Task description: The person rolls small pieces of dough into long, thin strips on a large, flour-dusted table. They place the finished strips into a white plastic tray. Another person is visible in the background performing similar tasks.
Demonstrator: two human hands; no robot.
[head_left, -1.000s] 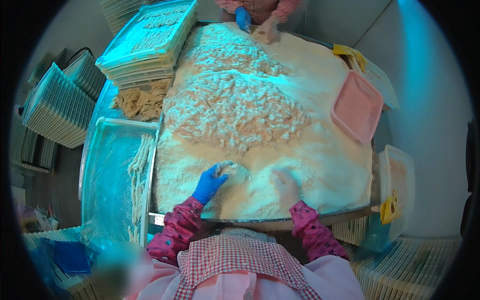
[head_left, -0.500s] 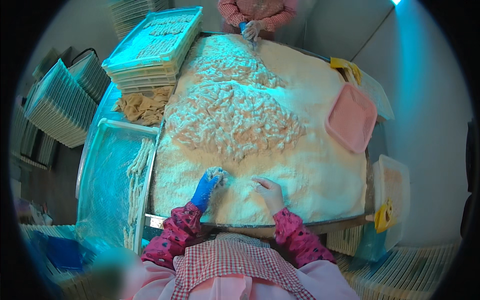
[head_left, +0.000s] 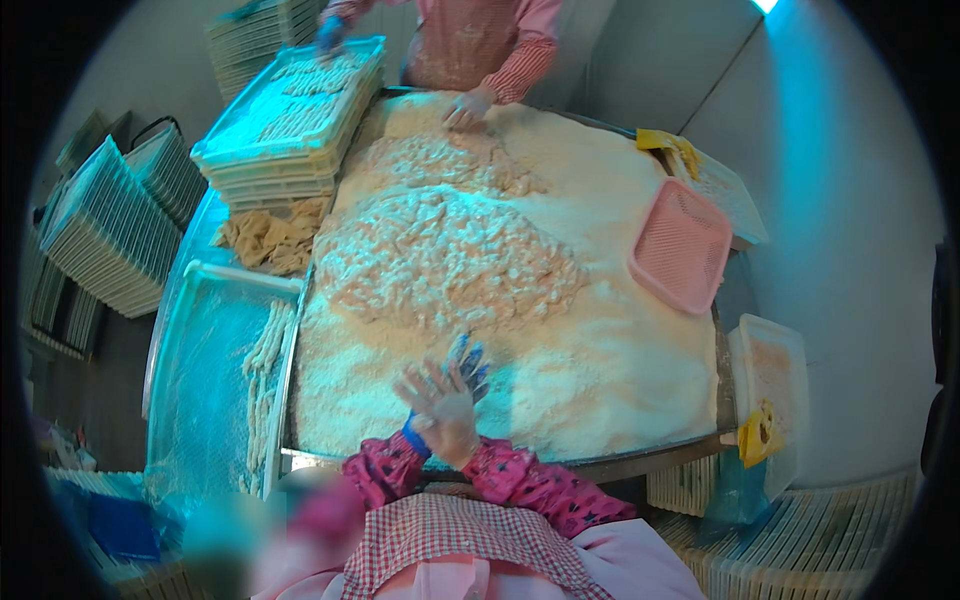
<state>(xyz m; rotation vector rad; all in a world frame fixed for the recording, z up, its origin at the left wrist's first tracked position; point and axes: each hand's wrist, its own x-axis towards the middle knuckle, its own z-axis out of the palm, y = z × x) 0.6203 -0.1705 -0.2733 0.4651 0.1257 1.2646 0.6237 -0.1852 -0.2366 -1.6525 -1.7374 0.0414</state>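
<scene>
My right hand [head_left: 445,408], in a thin pale glove, is open with its fingers spread, crossed over my left hand. My left hand [head_left: 474,372], in a blue glove dusted white, lies partly hidden beneath it. Its visible fingers stretch out past the right hand, and I see nothing held in them. Both hands hover over the near part of a table spread with pale powder [head_left: 590,400]. Just beyond them is a large heap of pale, powder-coated strips [head_left: 450,260], with a smaller heap [head_left: 440,160] behind it.
Left stands a film-lined tray [head_left: 200,390] with a row of coated strips. Beyond are a crumpled tan cloth [head_left: 270,238] and stacked trays [head_left: 275,185]. A pink basket [head_left: 680,245] sits at right, a white tub [head_left: 770,365] beside the edge. A co-worker [head_left: 465,50] works opposite.
My hands have come together, the right crossing over the left. The powdery clump no longer shows in my left hand. The co-worker's hands have parted, one reaching to the stacked trays.
</scene>
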